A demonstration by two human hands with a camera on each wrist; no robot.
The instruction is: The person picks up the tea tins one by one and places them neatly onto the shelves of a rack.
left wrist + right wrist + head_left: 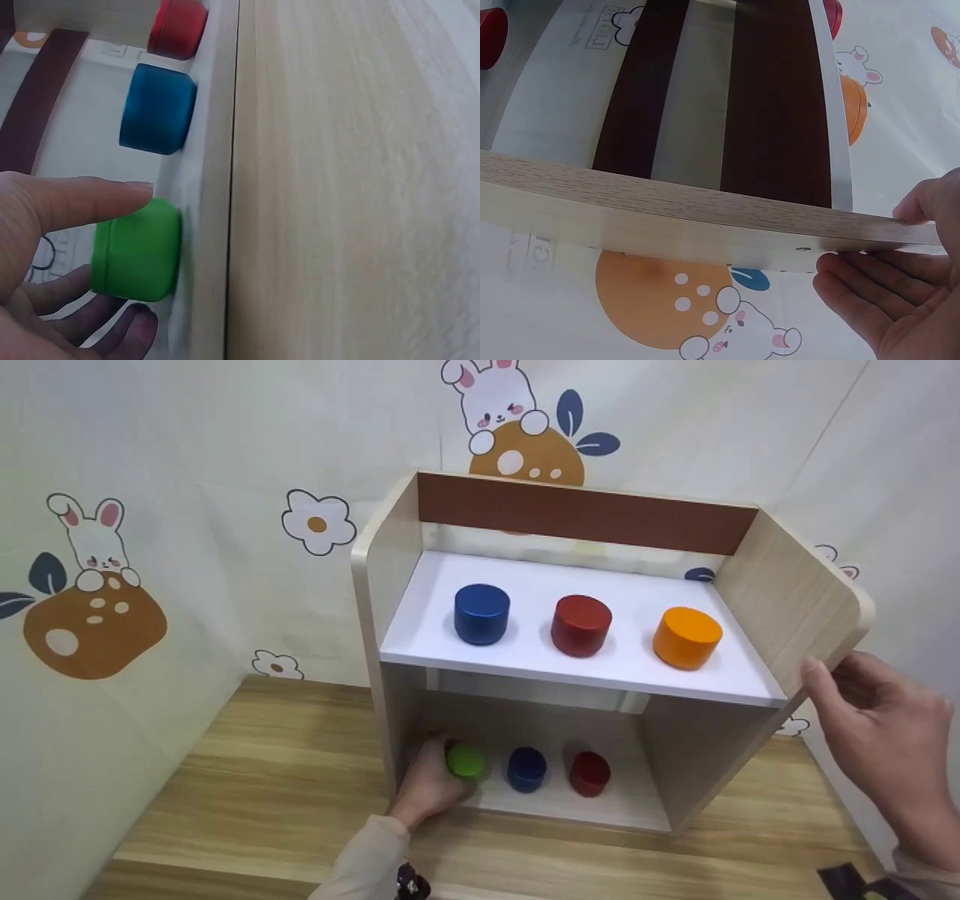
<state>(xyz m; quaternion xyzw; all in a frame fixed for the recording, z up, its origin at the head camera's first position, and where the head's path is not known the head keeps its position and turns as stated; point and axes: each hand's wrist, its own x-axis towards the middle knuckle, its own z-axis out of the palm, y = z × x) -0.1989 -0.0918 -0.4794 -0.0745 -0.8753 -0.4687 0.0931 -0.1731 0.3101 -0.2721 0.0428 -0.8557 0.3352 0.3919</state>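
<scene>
A small two-tier wooden shelf (585, 678) stands on the table. At the left of its lower tier, my left hand (431, 781) holds a green round tin (142, 259), thumb and fingers on opposite sides of it. Beside that tin sit a blue tin (526, 770) and a red tin (589, 774). My right hand (889, 727) grips the front edge of the shelf's right side panel (806, 592); in the right wrist view the thumb is on one side and the fingers lie along the outer face.
On the white upper tier stand another blue tin (481, 615), another red tin (581, 626) and an orange tin (687, 638). A brown back rail (585, 514) runs across the top. Behind is a wall covering (225, 450) printed with rabbits; the wooden table (270, 780) extends left.
</scene>
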